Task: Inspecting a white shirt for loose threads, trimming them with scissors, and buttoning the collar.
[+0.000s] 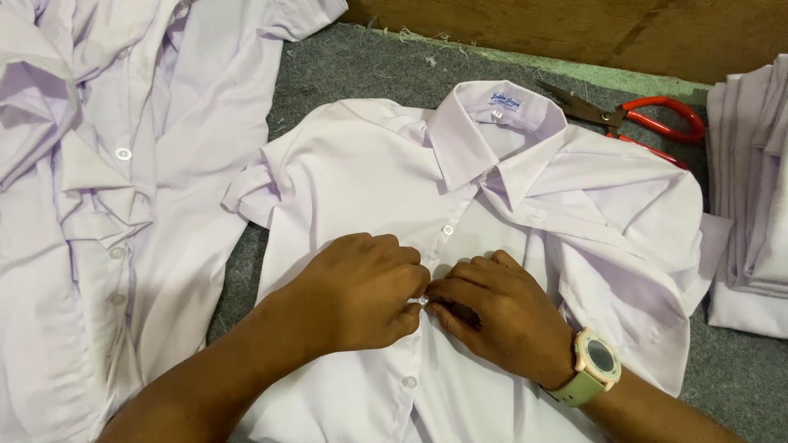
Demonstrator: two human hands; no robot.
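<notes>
Button (423, 301): pinched between the fingertips of both hands, at the placket's middle.
Left hand (361, 291): clenched on the placket edge, knuckles up.
Right hand (497, 316): closed on the button from the other side; a green wristwatch (593, 365) is worn.
Shirt (361, 176): pale lilac, laid flat on grey felt (361, 70), collar away.
Scissors (648, 119): red-handled, seen beyond the collar.
Shirt pile (98, 205): heaped at the left.
Folded stack (755, 180): seen at the right.

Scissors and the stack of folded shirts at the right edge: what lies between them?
In the head view, only bare grey felt table separates the red-handled scissors from the folded shirt stack.
</notes>
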